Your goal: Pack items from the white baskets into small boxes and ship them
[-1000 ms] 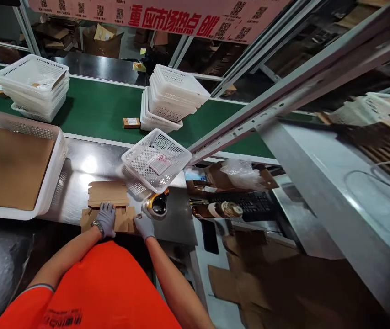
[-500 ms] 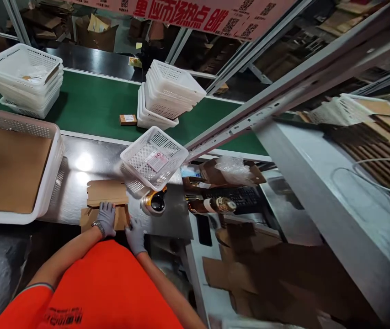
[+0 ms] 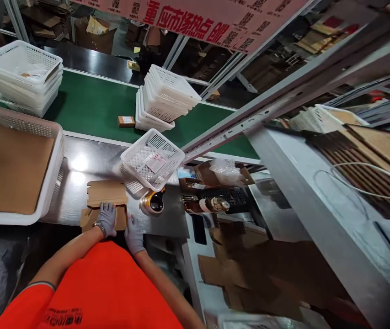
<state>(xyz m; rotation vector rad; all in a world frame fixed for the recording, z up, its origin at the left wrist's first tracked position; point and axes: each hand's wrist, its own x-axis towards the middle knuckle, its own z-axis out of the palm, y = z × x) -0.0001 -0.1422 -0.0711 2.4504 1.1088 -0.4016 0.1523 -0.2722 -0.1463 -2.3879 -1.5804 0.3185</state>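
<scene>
grip: both hands flat, fingers apart, on cardboard box (image 3: 107,205) | steel table (image 3: 88,167); green conveyor (image 3: 92,107) behind

Left hand (image 3: 106,218), grey glove, wristwatch, pressed flat on cardboard box blank (image 3: 105,201) lying on steel table (image 3: 78,183). Right hand (image 3: 134,234), gloved, at blank's right near edge, fingers on cardboard. Tape dispenser (image 3: 152,202), yellow-black, just right of blank. Small white perforated basket (image 3: 152,158) tilted above dispenser, label inside. Large white basket (image 3: 16,128) at left holds brown cardboard sheet. Green conveyor belt (image 3: 95,107) behind carries two basket stacks (image 3: 165,98) (image 3: 21,75), small carton (image 3: 126,121) between them. Keyboard (image 3: 231,196) at right, loose cardboard on floor below.
</scene>
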